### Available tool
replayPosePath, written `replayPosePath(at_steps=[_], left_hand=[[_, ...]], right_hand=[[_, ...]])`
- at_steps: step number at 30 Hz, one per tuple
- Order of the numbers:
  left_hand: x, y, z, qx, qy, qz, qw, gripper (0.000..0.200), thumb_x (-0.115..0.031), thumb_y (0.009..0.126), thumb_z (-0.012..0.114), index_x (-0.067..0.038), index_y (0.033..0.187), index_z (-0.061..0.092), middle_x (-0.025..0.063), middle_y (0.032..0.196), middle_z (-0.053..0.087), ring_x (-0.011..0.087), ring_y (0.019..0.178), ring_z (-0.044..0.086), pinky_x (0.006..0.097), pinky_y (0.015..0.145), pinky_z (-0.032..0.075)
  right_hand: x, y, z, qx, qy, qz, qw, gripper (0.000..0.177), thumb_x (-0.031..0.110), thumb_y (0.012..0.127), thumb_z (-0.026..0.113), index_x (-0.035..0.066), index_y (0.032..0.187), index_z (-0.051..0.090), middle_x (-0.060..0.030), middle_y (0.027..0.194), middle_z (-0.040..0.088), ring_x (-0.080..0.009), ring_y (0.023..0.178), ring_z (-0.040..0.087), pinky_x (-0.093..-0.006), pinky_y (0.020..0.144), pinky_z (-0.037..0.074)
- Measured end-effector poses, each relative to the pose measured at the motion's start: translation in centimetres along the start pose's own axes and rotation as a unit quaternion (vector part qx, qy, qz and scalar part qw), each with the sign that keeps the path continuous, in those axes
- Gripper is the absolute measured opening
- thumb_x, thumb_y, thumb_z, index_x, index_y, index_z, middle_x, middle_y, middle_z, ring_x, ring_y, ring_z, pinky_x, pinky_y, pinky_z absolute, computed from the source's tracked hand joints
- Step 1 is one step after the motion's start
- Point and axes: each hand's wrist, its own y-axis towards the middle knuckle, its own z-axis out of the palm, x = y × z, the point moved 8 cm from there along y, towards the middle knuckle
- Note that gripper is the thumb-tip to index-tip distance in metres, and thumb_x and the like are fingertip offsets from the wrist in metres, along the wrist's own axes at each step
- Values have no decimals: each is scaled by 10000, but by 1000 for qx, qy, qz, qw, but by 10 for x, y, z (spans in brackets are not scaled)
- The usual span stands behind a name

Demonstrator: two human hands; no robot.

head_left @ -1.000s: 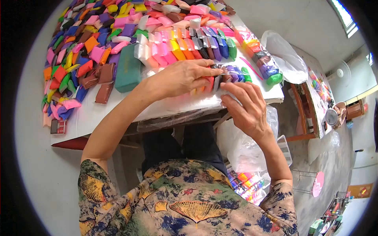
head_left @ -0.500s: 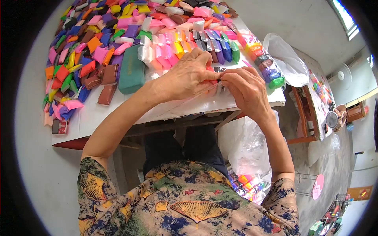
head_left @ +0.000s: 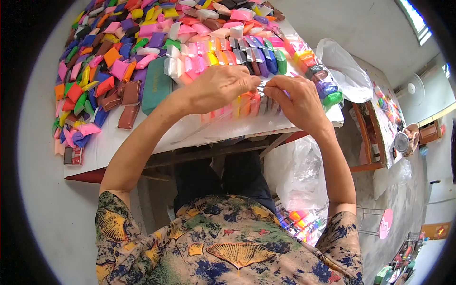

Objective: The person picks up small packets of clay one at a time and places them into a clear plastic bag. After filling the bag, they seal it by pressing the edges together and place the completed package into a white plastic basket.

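A clear plastic bag [head_left: 223,115] lies at the table's front edge, with a row of small coloured packets [head_left: 245,105] showing through it. My left hand [head_left: 219,89] is closed in a pinch at the bag's upper edge. Close beside it, my right hand [head_left: 298,99] also pinches the bag's edge, thumb against forefinger. A narrow gap separates the fingertips of both hands. Just beyond them stand neat rows of wrapped packets [head_left: 228,58], from white and pink through yellow, black and purple to green. The exact film between my fingertips is partly hidden.
A dark green box [head_left: 157,85] sits left of the rows. Loose coloured packets [head_left: 114,57] heap over the table's left and far side. A filled bag of packets [head_left: 320,78] lies at the right edge, near a white plastic bag [head_left: 344,71]. Another plastic bag [head_left: 301,175] hangs below.
Both hands have shifted slightly, and the left fingers have drawn back from over the bag. More of the coloured packets inside now show beneath my hands.
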Motion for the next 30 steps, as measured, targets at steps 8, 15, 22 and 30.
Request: replayPosePath(at_steps=[8, 15, 22, 30], left_hand=[[-36, -11, -3, 37, 218, -6, 975, 343, -324, 883, 659, 8, 967, 663, 139, 976, 653, 283, 868, 630, 358, 771, 492], [-5, -5, -15, -32, 62, -62, 996, 229, -182, 804, 633, 41, 839, 671, 170, 731, 635, 278, 722, 632, 391, 686, 491], [13, 3, -15, 25, 25, -173, 984, 157, -115, 812, 661, 42, 814, 659, 74, 692, 624, 115, 666, 595, 292, 619, 478], [5, 6, -17, -44, 116, -141, 982, 172, -117, 762, 670, 50, 761, 628, 127, 689, 615, 207, 677, 621, 359, 632, 492]], right_hand=[[-10, 9, 6, 62, 1, 64, 996, 169, 161, 907, 643, -1, 883, 684, -137, 766, 699, -287, 711, 673, -384, 669, 498], [-19, 15, 11, 102, 27, 92, 990, 176, 156, 903, 646, -13, 873, 685, -129, 764, 704, -246, 693, 667, -363, 673, 508], [-26, 23, 15, 147, 44, 155, 976, 178, 182, 855, 655, 12, 868, 705, -137, 775, 704, -279, 738, 669, -395, 701, 508], [-33, 26, 22, 145, 4, 179, 973, 247, 265, 786, 747, 23, 808, 704, -127, 760, 701, -271, 754, 672, -386, 709, 505]])
